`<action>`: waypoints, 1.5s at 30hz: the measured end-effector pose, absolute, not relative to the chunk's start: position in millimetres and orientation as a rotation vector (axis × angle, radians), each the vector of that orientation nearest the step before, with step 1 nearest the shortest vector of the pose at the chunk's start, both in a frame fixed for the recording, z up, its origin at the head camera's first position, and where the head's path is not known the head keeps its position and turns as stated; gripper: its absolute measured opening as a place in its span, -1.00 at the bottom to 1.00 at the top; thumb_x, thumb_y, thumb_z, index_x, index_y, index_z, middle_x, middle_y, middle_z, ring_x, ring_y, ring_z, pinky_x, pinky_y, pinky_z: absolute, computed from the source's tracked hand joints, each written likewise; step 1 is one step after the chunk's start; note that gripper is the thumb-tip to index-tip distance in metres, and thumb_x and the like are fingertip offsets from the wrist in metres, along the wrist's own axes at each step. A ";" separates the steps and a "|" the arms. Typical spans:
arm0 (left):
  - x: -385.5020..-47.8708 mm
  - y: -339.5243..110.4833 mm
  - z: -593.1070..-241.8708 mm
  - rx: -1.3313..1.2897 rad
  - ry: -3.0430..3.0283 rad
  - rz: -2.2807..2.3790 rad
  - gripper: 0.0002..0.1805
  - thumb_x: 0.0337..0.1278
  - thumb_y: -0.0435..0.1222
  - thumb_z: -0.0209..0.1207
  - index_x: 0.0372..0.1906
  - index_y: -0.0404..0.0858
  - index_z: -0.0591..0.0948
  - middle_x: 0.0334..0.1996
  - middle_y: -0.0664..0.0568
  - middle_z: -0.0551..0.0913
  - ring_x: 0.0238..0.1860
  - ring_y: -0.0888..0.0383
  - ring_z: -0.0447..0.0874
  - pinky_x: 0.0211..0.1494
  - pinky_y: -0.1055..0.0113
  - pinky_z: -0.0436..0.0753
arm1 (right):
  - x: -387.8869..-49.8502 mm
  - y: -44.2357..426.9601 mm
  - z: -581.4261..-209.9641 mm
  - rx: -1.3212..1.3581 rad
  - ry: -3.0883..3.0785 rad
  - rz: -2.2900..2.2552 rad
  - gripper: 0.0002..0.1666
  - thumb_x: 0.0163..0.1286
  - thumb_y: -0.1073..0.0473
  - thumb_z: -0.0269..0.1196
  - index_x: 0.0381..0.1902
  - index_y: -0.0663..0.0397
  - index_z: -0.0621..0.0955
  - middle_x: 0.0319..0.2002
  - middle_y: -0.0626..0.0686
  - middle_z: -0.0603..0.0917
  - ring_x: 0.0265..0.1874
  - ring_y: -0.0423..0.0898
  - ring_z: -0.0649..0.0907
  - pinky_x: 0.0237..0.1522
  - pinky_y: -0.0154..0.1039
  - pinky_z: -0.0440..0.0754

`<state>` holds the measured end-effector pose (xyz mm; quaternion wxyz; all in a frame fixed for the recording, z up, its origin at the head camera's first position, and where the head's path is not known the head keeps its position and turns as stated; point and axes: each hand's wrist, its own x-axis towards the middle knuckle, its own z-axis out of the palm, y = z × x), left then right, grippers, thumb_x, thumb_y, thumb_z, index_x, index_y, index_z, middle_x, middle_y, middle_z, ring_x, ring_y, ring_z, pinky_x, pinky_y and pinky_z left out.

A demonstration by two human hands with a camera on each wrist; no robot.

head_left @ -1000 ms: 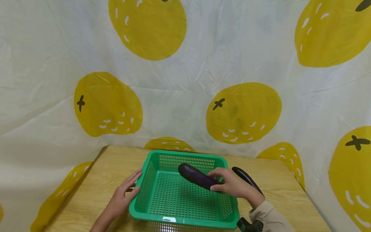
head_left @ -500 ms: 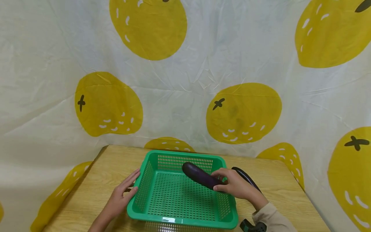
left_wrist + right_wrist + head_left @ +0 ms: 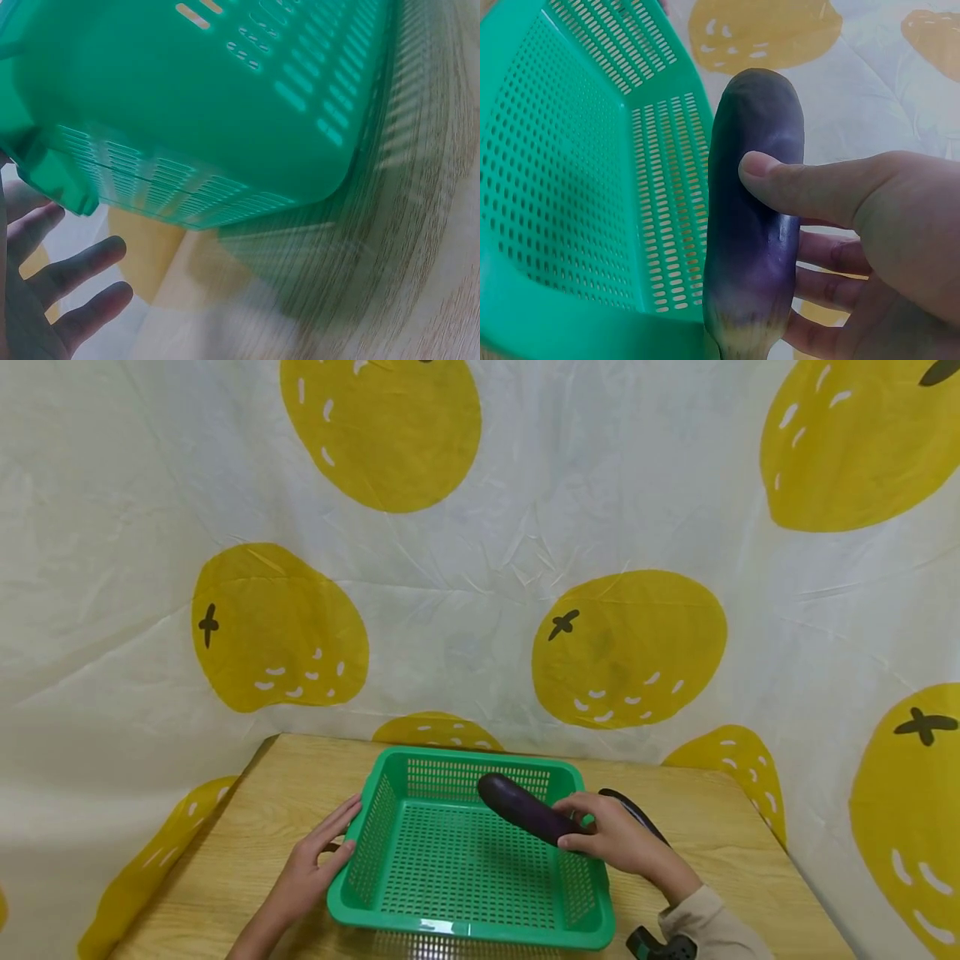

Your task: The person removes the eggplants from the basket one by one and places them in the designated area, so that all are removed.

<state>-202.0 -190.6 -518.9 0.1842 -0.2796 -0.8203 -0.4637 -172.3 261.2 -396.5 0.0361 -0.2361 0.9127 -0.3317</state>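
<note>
In the head view a dark purple eggplant hangs slantwise over the right part of a green plastic basket. My right hand pinches it near its stem end; the right wrist view shows the thumb on the near side of the eggplant and the other fingers behind it. At the basket's left side, my left hand touches the rim with fingers mostly straight. From the left wrist, two fingers stretch out apart from the basket wall. The basket floor shows nothing lying on it.
Another dark eggplant lies on the wooden table right of the basket, partly hidden by the right hand. A black device sits by the right sleeve. A white cloth with yellow fruit prints hangs behind the table.
My right hand has moved a little to the right, carrying the eggplant toward the basket's right wall. The basket and the left hand have shifted slightly left.
</note>
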 end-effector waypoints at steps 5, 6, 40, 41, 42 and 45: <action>-202.2 -190.2 -518.4 -0.806 -2.297 -1.307 -0.45 0.49 -0.44 0.11 0.51 -0.29 0.41 0.56 0.19 0.32 0.45 0.65 0.23 -0.04 0.38 0.70 | -170.3 266.9 -396.8 -0.746 2.835 -1.006 -0.50 0.40 0.03 0.39 0.18 0.20 0.65 0.02 0.12 0.72 -0.15 -0.21 0.62 -0.22 -0.31 0.66; -202.3 -189.9 -518.3 -0.807 -2.293 -1.307 -0.45 0.49 -0.44 0.11 0.51 -0.29 0.41 0.56 0.22 0.32 0.46 0.64 0.22 -0.04 0.38 0.70 | -169.9 268.1 -397.0 -0.752 2.835 -1.013 -0.50 0.40 0.03 0.39 0.18 0.20 0.65 0.02 0.11 0.72 -0.15 -0.22 0.62 -0.22 -0.30 0.67; -204.3 -189.3 -520.0 -0.789 -2.297 -1.291 -0.45 0.47 -0.45 0.13 0.50 -0.31 0.43 0.54 -0.06 0.39 0.40 0.64 0.30 -0.06 0.37 0.69 | -162.5 295.3 -394.8 -0.694 2.893 -1.063 -0.44 0.46 0.06 0.34 0.25 0.34 0.59 -0.01 0.15 0.71 -0.12 -0.18 0.69 -0.18 -0.30 0.70; -204.1 -189.3 -519.9 -0.788 -2.300 -1.290 -0.45 0.47 -0.45 0.13 0.50 -0.31 0.43 0.53 -0.11 0.40 0.40 0.65 0.30 -0.06 0.37 0.69 | -162.1 295.9 -395.0 -0.687 2.892 -1.067 -0.44 0.46 0.06 0.34 0.25 0.33 0.59 0.00 0.17 0.71 -0.11 -0.17 0.69 -0.18 -0.31 0.70; -204.0 -189.4 -519.9 -0.788 -2.301 -1.289 -0.45 0.47 -0.45 0.13 0.50 -0.31 0.43 0.54 -0.06 0.39 0.41 0.65 0.29 -0.05 0.37 0.69 | -161.6 296.4 -395.1 -0.688 2.897 -1.065 -0.44 0.46 0.06 0.34 0.25 0.34 0.59 0.00 0.19 0.71 -0.11 -0.15 0.69 -0.19 -0.31 0.70; -203.7 -189.3 -519.7 -0.791 -2.302 -1.288 -0.45 0.47 -0.45 0.12 0.50 -0.32 0.42 0.55 -0.05 0.38 0.42 0.66 0.27 -0.05 0.37 0.69 | -159.8 297.6 -395.5 -0.668 2.905 -1.073 -0.44 0.45 0.07 0.35 0.26 0.33 0.59 0.03 0.21 0.70 -0.10 -0.11 0.69 -0.18 -0.30 0.70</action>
